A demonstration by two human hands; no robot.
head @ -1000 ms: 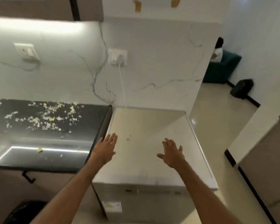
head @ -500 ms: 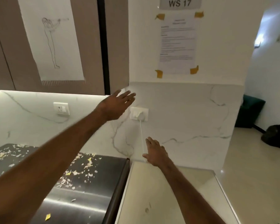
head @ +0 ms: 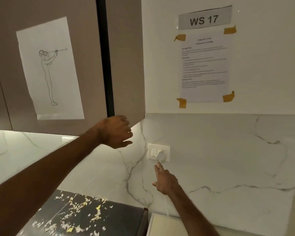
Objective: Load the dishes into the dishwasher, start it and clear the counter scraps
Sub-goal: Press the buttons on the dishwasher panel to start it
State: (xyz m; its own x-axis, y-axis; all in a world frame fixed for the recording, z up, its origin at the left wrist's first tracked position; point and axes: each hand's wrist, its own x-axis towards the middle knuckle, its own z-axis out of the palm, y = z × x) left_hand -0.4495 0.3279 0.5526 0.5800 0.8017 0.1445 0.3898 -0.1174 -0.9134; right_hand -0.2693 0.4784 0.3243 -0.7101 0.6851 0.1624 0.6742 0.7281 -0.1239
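In the head view, the right hand (head: 163, 182) sits at centre frame. Its forefinger stretches up to just under the plug (head: 161, 157) in the wall socket (head: 152, 150), the other fingers loosely bent and holding nothing; whether it touches cannot be told. It is likely there to switch on power for the dishwasher (head: 162, 225), whose pale top shows at the bottom edge. The left hand (head: 115, 132) hovers under the cupboard (head: 126, 65), fingers loosely curled and empty, probably for balance. Scraps (head: 82, 206) litter the dark counter (head: 126, 218) at lower left.
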